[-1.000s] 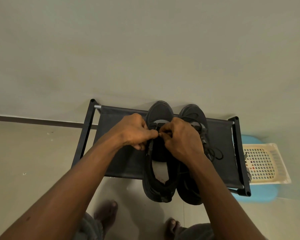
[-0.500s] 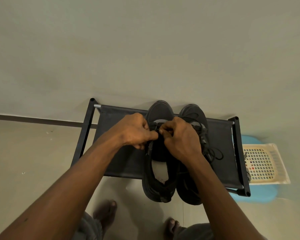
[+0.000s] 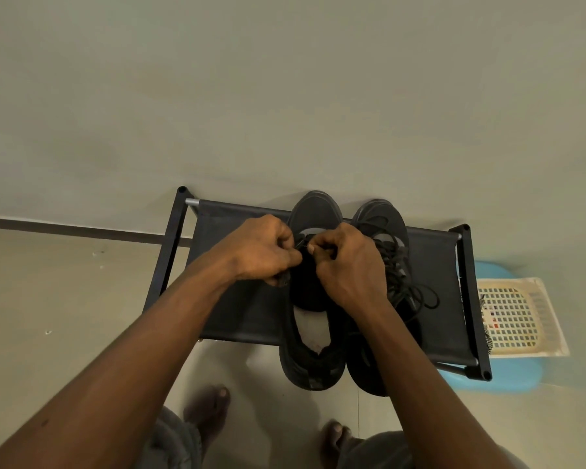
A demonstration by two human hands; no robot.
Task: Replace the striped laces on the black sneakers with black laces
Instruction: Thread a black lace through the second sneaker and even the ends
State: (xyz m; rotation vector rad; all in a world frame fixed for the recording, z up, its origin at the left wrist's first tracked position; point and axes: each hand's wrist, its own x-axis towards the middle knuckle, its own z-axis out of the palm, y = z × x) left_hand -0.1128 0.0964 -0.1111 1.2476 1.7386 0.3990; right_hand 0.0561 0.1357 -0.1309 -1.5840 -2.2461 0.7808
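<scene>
Two black sneakers stand side by side on a black fabric shoe rack (image 3: 237,313), toes toward the wall. Over the left sneaker (image 3: 313,211) my left hand (image 3: 263,248) and my right hand (image 3: 349,265) meet near the toe end of the eyelets, fingers curled. Both pinch a thin black lace (image 3: 303,243) between them. The left sneaker's tongue lies open and its pale insole shows. The right sneaker (image 3: 383,218) is threaded with a black lace (image 3: 423,296) whose loose ends loop onto the rack. A striped lace (image 3: 486,333) hangs over the rack's right rail.
A cream perforated basket (image 3: 518,316) sits on a light blue stool (image 3: 508,377) just right of the rack. The wall is directly behind the rack. My bare feet (image 3: 210,411) stand on the pale floor in front of it.
Both hands have crept slightly toward the toe of the left sneaker while still pinching the lace. The sneakers and rack have not moved.
</scene>
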